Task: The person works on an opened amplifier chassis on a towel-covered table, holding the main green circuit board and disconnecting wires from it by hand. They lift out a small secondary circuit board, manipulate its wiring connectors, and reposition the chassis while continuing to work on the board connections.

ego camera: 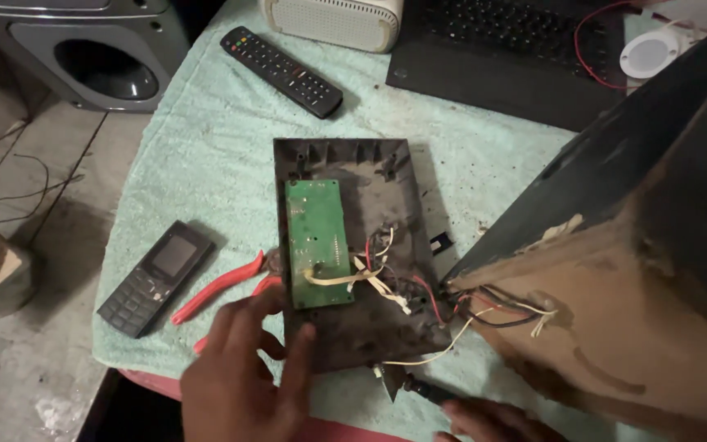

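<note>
- left hand (243, 381) at 6 o'clock, fingers on the dusty black panel (358, 245) with its green circuit board (317, 243)
- red pliers (221, 290) just left of it
- black keypad phone (155, 277) at 8 o'clock
- right hand (493, 421) low, beside a dark speaker cabinet (640, 237)

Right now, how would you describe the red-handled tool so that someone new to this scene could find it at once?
Start at the pale green towel covering the table, then find the dark panel with the green circuit board at its middle. The pliers lie just left of that panel, between it and the black keypad phone, close above the left hand. Their red handles are the only bright red tool there.
</note>
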